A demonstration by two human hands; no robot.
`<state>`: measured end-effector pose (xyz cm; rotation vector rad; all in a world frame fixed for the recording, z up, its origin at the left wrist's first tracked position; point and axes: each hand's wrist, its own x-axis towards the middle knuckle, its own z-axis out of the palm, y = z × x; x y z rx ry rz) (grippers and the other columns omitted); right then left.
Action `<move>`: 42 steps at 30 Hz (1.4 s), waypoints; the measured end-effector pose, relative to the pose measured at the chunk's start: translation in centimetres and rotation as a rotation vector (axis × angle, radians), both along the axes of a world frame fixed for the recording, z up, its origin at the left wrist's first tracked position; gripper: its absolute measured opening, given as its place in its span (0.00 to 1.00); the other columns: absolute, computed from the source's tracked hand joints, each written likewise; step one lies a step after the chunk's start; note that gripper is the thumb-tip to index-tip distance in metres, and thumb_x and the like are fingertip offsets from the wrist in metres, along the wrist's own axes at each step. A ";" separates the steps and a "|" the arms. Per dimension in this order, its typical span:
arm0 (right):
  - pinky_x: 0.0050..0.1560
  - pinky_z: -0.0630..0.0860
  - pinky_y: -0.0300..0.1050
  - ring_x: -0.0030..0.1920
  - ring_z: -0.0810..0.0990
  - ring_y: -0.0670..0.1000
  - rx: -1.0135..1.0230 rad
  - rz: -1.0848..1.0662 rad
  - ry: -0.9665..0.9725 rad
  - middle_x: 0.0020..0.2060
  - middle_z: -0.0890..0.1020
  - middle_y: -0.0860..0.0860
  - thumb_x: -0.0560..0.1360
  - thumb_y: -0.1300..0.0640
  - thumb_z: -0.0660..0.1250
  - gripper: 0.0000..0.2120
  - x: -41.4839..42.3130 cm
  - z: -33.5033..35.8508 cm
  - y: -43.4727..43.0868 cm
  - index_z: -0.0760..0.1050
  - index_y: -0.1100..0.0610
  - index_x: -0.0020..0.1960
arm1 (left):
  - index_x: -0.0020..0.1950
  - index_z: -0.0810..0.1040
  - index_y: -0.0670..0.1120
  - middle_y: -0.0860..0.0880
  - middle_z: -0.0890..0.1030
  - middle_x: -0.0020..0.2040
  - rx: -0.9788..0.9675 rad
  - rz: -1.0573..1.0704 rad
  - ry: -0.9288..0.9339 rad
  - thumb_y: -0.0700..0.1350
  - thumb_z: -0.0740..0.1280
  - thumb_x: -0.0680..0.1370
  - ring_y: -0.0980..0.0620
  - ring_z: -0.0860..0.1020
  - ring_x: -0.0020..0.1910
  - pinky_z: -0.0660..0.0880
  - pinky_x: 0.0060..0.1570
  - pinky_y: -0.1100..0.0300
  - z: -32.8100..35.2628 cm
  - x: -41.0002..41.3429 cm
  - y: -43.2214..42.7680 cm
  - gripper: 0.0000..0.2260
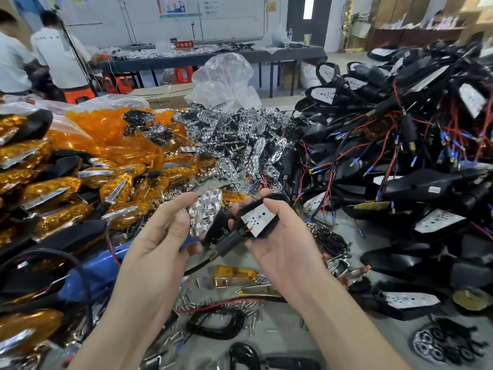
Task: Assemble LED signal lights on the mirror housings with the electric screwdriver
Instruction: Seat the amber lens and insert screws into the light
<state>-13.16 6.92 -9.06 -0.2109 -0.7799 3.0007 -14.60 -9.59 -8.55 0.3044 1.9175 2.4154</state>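
Observation:
My left hand (162, 233) pinches a chrome reflector plate (206, 210) with round cups, held upright above the table. My right hand (280, 241) grips a black mirror housing (246, 225) whose white LED board (260, 218) faces up; its stem and cable hang down to the left. The two parts sit close together, a small gap between them. The blue electric screwdriver (98, 273) lies on the table under my left forearm. Loose screws (240, 308) are scattered on the table below my hands.
Amber lenses and finished amber lights (53, 190) are heaped on the left, chrome reflectors (234, 140) in the middle, black housings with red and black wires (400, 145) on the right. Two people stand at the far left by another table.

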 end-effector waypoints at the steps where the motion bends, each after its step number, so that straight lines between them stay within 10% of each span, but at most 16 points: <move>1: 0.46 0.84 0.54 0.42 0.85 0.59 -0.003 0.001 -0.002 0.40 0.83 0.56 0.83 0.62 0.58 0.08 0.0 -0.1 -0.1 0.76 0.57 0.54 | 0.57 0.84 0.56 0.53 0.76 0.43 0.039 -0.007 -0.029 0.50 0.66 0.75 0.55 0.76 0.41 0.75 0.42 0.57 0.1 -0.1 0.1 0.13; 8: 0.43 0.84 0.51 0.41 0.85 0.57 0.003 0.005 0.004 0.40 0.83 0.56 0.84 0.62 0.58 0.07 0.3 0.0 -0.3 0.75 0.57 0.54 | 0.64 0.76 0.41 0.49 0.81 0.43 0.157 -0.119 -0.154 0.42 0.67 0.72 0.53 0.81 0.39 0.78 0.35 0.62 0.0 -0.4 0.6 0.20; 21: 0.38 0.82 0.46 0.36 0.84 0.52 0.078 0.006 -0.061 0.40 0.84 0.54 0.84 0.60 0.59 0.08 0.4 0.1 -0.9 0.78 0.55 0.52 | 0.56 0.81 0.45 0.49 0.86 0.45 0.014 -0.105 -0.056 0.42 0.65 0.71 0.57 0.83 0.41 0.77 0.39 0.68 -0.4 -0.6 1.2 0.14; 27: 0.63 0.76 0.58 0.50 0.79 0.57 0.123 0.018 -0.091 0.50 0.83 0.57 0.85 0.58 0.60 0.07 0.5 0.1 -1.2 0.77 0.54 0.56 | 0.52 0.87 0.53 0.47 0.86 0.51 -0.055 -0.130 -0.021 0.45 0.68 0.73 0.52 0.84 0.51 0.79 0.48 0.64 -0.5 -0.7 1.2 0.12; 35: 0.38 0.79 0.41 0.39 0.79 0.48 0.176 0.030 -0.112 0.48 0.79 0.55 0.84 0.58 0.61 0.11 0.3 0.0 -1.3 0.76 0.58 0.64 | 0.53 0.86 0.55 0.52 0.86 0.52 -0.212 -0.116 0.056 0.46 0.67 0.76 0.55 0.84 0.51 0.78 0.47 0.67 -0.5 -0.4 1.6 0.11; 42: 0.49 0.72 0.48 0.51 0.75 0.55 0.223 0.029 -0.160 0.53 0.76 0.59 0.84 0.58 0.58 0.13 0.1 0.2 -1.6 0.74 0.59 0.66 | 0.55 0.81 0.57 0.64 0.85 0.47 -0.400 -0.027 0.195 0.41 0.64 0.82 0.66 0.82 0.48 0.73 0.43 0.77 -0.1 0.5 2.3 0.12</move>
